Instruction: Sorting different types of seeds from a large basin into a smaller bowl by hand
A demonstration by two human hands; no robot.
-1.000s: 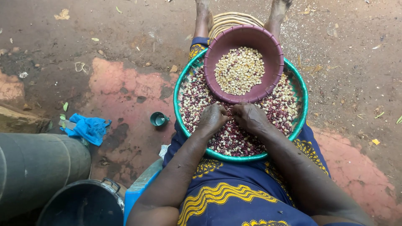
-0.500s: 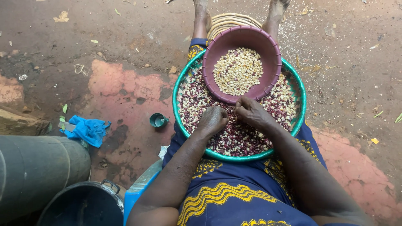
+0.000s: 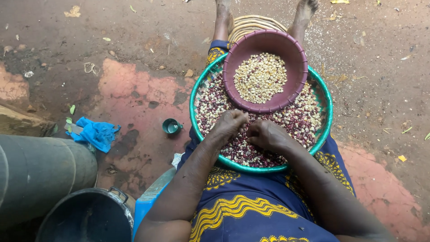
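Blue cloth [image 3: 94,133] lies far left on the ground, a small green cup [image 3: 171,126] nearer. Green-rimmed tray [image 3: 327,116] on the lap holds mixed beans [image 3: 255,152]; left hand [image 3: 229,125] and right hand [image 3: 268,135] rest curled on them, fingertips together, beneath the maroon bowl [image 3: 293,49].

A wide tray [image 3: 328,117] rests on the person's lap, filled with beans [image 3: 304,120]. A bowl [image 3: 299,87] holding grain [image 3: 260,77] sits in the tray's far part. Both hands lie on the beans nearer in, the left hand [image 3: 229,125] just beside the right hand [image 3: 267,135]. A small cup [image 3: 171,127] stands on the floor [image 3: 134,45] left of the tray, with a cloth [image 3: 94,133] farther left.
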